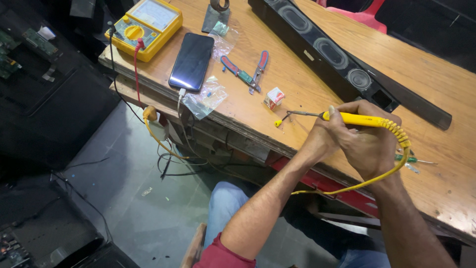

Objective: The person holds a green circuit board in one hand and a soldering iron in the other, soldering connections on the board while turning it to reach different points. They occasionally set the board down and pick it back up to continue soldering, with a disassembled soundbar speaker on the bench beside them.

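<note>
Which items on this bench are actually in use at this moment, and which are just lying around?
In use:
- yellow soldering iron, gripped by the right hand with the left hand steadying it
- small yellow piece at the iron's tip

Lying about:
- yellow multimeter
- phone
- red-handled pliers
- black speaker bar
- plastic bag
- small box

landmark: the long black speaker bar (337,54), laid slantwise across the wooden table (436,74). open wood beyond it, toward the far right corner. on its near side, crowded: red-handled pliers (245,74), small white box (273,97), dark phone (192,61), clear plastic bags (204,98), yellow meter (145,27) farther left. narrow bare strip between box and bar. green screwdriver (414,159) below the bar's right end.
</note>
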